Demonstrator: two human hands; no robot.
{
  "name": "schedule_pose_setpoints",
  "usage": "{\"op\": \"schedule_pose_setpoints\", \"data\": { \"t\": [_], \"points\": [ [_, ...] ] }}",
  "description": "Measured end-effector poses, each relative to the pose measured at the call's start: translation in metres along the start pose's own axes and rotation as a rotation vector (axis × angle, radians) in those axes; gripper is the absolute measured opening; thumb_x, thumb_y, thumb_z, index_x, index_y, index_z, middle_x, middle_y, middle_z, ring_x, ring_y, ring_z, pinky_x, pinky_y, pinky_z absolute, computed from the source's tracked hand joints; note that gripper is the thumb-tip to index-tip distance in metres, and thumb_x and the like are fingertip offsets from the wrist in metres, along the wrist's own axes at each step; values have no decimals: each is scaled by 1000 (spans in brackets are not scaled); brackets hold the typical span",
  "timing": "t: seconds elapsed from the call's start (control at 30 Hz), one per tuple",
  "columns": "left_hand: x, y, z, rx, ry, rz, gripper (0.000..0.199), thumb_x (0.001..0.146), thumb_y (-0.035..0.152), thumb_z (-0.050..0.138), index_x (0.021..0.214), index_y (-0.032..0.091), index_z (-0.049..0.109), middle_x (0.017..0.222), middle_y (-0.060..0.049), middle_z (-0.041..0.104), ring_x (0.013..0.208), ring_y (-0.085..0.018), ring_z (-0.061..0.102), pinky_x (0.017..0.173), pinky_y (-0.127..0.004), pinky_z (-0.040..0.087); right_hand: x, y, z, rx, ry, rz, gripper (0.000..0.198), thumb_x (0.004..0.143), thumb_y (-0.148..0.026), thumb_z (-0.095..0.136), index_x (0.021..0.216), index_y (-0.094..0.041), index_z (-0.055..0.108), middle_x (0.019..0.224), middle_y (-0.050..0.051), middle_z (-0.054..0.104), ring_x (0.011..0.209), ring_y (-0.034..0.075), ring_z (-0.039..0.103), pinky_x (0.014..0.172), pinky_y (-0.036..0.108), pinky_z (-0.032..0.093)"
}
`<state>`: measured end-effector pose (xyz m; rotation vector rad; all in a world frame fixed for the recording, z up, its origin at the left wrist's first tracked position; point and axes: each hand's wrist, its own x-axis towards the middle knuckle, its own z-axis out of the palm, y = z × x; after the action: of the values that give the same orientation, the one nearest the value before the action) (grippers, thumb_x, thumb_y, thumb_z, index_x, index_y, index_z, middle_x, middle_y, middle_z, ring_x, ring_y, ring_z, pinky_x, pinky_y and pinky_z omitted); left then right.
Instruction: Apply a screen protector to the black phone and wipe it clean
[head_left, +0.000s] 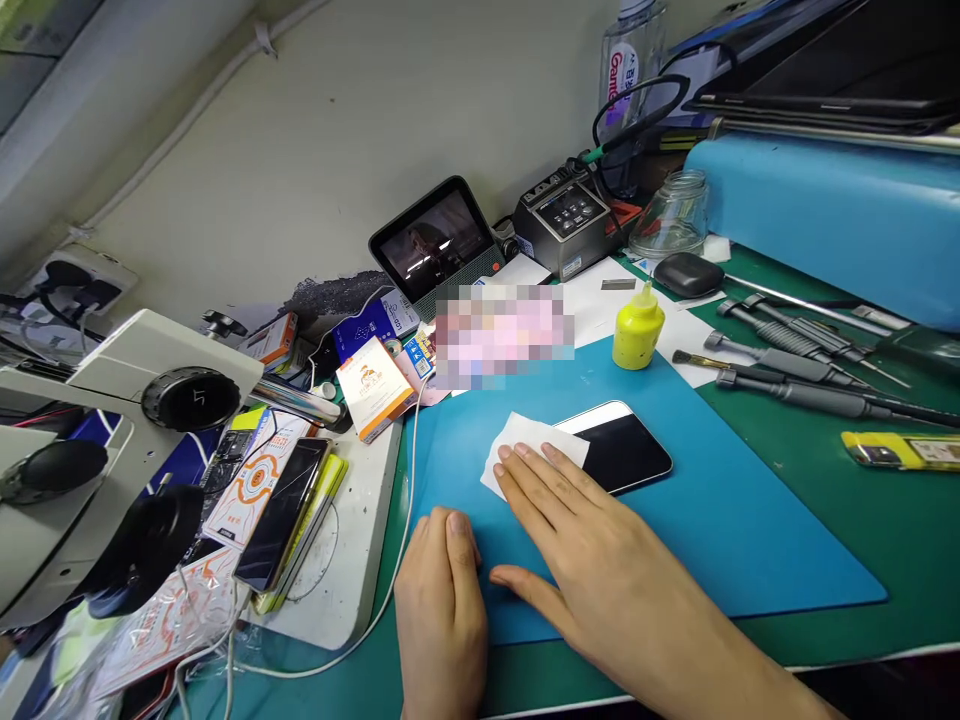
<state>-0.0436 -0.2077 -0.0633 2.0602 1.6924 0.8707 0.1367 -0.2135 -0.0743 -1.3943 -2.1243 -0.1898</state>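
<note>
A smartphone (626, 450) with a dark, glossy screen lies on the blue mat (720, 540). A thin white wipe (525, 437) covers its left end. My right hand (592, 540) presses on the wipe with its fingers stretched flat and its thumb spread out to the left. To the left of it, my left hand (444, 610) rests as a closed fist at the mat's left edge, apart from the phone. Nothing shows in the fist, though its inside is turned away.
A yellow squeeze bottle (638, 328) stands behind the phone. Screwdrivers (802, 390) and a brush lie to the right. On the left are a microscope (142, 400), stacked phones (289, 515) and a white cable (405, 530). A small display (435, 245) and soldering station (564, 225) stand behind.
</note>
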Motion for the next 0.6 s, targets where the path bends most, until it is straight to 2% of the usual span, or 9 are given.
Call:
{"op": "schedule_pose_setpoints", "data": {
  "t": [0.2,0.3,0.37,0.43,0.53,0.6],
  "points": [
    [1,-6,-1,9,-38,37,42,117,31,33,79,25,49,71,2,52,64,-14,53,62,-28,41,-19,-1,-12,-2,61,-23,57,118,-46,33,146,-8,66,153,11,61,138,27,62,115,43,51],
    [2,-9,-2,30,-48,67,41,117,29,33,80,25,50,71,3,53,64,-14,54,62,-28,41,-25,12,-21,-17,62,-20,53,119,-43,36,145,-9,66,152,9,62,139,24,61,125,40,38],
    [3,-7,-2,48,-43,74,41,117,29,34,80,25,49,70,3,52,63,-15,53,62,-29,40,-30,25,-29,-32,44,-9,51,119,-41,37,146,-8,65,154,9,61,141,24,59,132,39,27],
    [3,-3,-2,74,-31,69,41,117,29,34,79,25,48,70,2,52,63,-16,51,62,-31,38,-34,40,-35,-60,16,-14,49,118,-37,39,147,-5,62,156,11,58,145,26,56,135,41,22],
    [3,5,-3,127,-56,38,41,116,30,34,78,25,45,71,1,52,66,-18,49,64,-34,34,-38,56,-43,-97,-23,-4,49,118,-33,40,153,-2,55,160,15,53,150,28,50,135,46,22],
    [4,8,-5,146,-82,21,39,116,30,35,79,25,45,73,1,51,69,-18,48,67,-35,34,-38,55,-46,-112,-57,29,51,118,-33,41,157,-1,50,162,16,50,152,28,48,135,47,23]
  ]
}}
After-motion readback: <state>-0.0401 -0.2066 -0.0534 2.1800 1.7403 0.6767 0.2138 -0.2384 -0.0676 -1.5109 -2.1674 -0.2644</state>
